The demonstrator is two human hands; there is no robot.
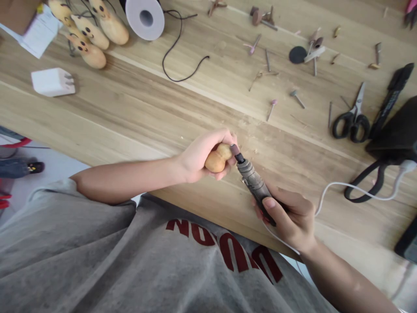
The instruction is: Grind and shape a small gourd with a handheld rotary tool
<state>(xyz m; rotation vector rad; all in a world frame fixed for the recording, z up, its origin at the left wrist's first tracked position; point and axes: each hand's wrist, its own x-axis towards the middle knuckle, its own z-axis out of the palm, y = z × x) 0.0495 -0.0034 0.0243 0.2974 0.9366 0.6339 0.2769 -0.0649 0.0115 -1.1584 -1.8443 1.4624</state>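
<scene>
A small tan gourd [215, 161] lies in my left hand [198, 152], whose fingers wrap round its far side. My right hand [289, 217] grips a dark rotary tool [256, 182] by its body, pointing up and left. At the tool's end, a brown sanding bit [233, 149] is at the narrower end of the gourd; whether it touches cannot be made out. A white cord [280, 239] runs from the tool beneath my right hand. Pale dust [252, 130] is scattered on the wooden table [130, 104] just beyond the gourd.
Several gourds with drawn faces [93, 54] lie far left, near a white plug adapter [54, 82] and a spool [145, 17] with black cord. Loose rotary bits [298, 99] are spread across the far right. Scissors [353, 117], a black marker [392, 98] and a dark mug [395, 134] stand rightward.
</scene>
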